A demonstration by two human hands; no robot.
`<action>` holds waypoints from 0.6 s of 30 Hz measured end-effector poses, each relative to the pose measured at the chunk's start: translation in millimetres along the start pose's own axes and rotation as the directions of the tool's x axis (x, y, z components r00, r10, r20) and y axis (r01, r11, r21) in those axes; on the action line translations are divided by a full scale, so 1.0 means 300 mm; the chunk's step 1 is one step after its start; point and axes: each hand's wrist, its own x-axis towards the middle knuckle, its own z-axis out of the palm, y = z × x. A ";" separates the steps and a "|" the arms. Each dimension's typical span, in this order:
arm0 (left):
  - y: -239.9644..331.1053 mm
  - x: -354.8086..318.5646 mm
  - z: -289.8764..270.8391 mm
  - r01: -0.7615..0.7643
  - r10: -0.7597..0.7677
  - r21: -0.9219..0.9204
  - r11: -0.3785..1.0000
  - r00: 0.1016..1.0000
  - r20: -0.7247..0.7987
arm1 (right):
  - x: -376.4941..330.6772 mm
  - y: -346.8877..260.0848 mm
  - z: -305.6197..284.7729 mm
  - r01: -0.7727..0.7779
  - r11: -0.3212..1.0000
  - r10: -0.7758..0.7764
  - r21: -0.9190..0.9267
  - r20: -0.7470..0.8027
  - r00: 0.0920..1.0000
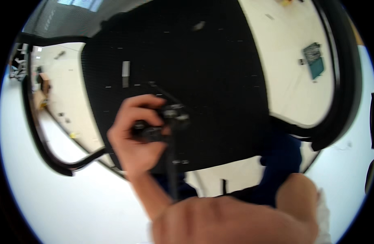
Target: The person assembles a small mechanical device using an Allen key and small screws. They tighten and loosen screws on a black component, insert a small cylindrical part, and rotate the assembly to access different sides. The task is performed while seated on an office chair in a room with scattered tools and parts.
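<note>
Before black mesh chair back (203,61), left hand (134,138), black part (162,124)

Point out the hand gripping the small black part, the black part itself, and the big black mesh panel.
left hand (132,138), head view, on the back of the hand.
small black part (164,122), head view, on its body beside the fingertips.
black mesh panel (187,61), head view, on its bare upper middle.
</note>
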 end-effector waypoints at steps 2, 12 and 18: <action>0.028 0.016 0.066 0.072 -0.064 -0.112 0.991 0.995 0.073 | -0.072 -0.017 -0.054 -0.122 0.979 0.111 0.166 0.072 0.991; -0.006 -0.009 0.070 0.101 -0.101 -0.037 0.994 0.995 0.015 | -0.038 0.003 -0.088 -0.009 0.998 0.020 -0.070 0.149 0.989; -0.011 -0.007 0.091 0.053 -0.048 -0.078 0.996 0.997 0.055 | -0.058 0.014 -0.020 0.025 0.998 -0.022 -0.057 0.036 0.999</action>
